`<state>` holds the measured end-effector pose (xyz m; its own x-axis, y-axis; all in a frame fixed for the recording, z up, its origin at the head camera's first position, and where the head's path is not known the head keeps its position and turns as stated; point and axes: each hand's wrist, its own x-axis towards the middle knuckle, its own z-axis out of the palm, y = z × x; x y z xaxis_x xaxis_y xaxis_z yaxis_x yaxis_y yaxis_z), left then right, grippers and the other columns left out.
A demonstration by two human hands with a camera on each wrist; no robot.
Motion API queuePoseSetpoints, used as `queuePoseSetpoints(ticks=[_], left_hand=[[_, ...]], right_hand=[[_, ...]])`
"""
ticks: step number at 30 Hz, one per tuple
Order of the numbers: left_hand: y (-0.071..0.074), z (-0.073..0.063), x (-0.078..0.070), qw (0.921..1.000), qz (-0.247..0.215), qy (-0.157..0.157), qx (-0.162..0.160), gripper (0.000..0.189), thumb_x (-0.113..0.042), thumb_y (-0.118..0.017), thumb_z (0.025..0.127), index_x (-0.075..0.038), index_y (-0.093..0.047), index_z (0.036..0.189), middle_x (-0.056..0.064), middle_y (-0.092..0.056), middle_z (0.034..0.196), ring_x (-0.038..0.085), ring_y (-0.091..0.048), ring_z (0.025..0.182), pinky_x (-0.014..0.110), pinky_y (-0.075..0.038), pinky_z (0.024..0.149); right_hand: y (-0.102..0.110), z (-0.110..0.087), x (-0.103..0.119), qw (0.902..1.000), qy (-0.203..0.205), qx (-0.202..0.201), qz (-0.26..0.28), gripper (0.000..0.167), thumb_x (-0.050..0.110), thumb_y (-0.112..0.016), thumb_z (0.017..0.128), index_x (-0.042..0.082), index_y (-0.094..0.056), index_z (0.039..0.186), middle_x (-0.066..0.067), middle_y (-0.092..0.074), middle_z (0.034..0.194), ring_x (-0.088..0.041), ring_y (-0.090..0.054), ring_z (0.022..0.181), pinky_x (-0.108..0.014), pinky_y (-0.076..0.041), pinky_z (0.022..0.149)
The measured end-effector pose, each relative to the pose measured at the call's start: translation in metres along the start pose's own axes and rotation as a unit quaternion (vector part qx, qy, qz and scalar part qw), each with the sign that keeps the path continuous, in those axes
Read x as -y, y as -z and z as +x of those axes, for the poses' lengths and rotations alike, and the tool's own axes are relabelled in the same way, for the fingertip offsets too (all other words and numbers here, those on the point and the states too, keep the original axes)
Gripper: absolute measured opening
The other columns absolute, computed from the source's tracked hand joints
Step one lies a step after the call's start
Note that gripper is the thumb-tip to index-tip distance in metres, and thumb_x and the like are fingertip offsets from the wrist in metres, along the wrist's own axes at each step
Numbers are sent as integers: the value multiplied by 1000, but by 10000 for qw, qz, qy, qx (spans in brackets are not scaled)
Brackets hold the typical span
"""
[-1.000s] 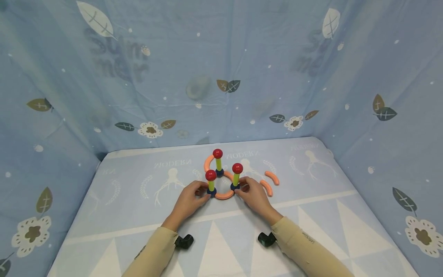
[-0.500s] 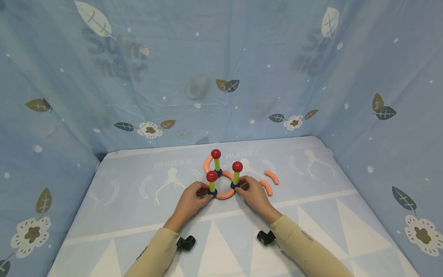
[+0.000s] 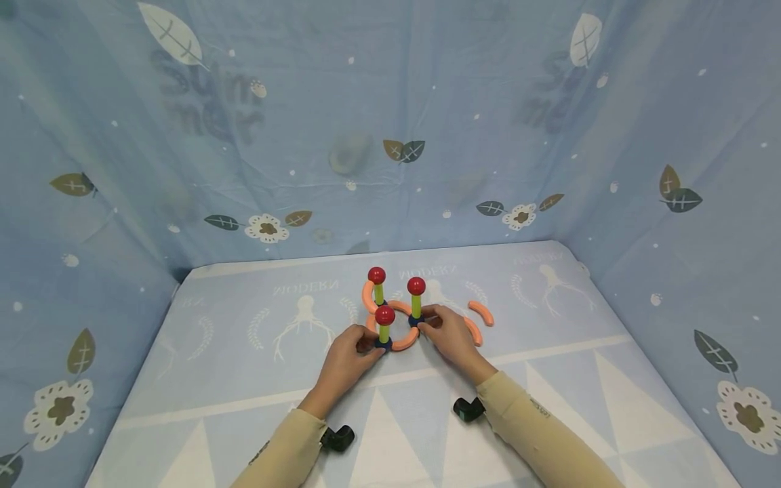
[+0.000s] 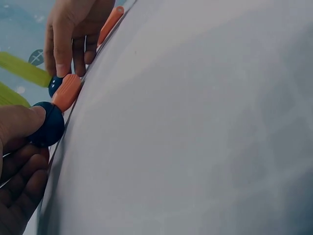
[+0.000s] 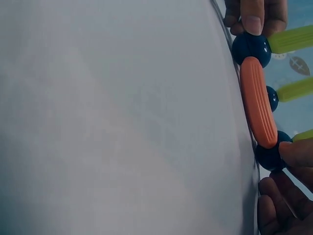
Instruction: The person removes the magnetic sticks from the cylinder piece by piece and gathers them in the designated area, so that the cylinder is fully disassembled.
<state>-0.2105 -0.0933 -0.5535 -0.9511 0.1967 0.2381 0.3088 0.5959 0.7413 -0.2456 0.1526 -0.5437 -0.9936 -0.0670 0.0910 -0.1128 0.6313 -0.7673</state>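
On the surface (image 3: 244, 386), midway between its side edges and toward its far edge, lies an orange ring (image 3: 403, 341) carrying three red-topped sticks (image 3: 416, 306). The left hand (image 3: 348, 358) pinches the navy ball (image 3: 383, 345) closest to the near edge; the right hand (image 3: 452, 339) pinches another (image 3: 417, 321). Two orange arcs (image 3: 481, 312) lie right-edge side.

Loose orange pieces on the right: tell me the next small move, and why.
I'd probably have the right hand release the right blue ball and pick up the nearer loose piece: the front piece already appears to join that ball to the left blue ball, held by the left hand, and the loose piece lies beside the right hand.
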Motion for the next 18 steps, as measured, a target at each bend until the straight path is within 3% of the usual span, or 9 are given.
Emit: queuePoseSetpoints(ticks=[18], left_hand=[[-11, -2, -7, 9998, -186, 25, -95, 22, -16, -83, 86, -12, -70, 103, -2, -68, 93, 10, -64, 83, 28, -56, 74]], right_hand=[[0, 13, -6, 9999, 6, 133, 102, 34, 19, -72, 96, 13, -68, 129, -2, -71, 115, -17, -67, 97, -37, -55, 81]])
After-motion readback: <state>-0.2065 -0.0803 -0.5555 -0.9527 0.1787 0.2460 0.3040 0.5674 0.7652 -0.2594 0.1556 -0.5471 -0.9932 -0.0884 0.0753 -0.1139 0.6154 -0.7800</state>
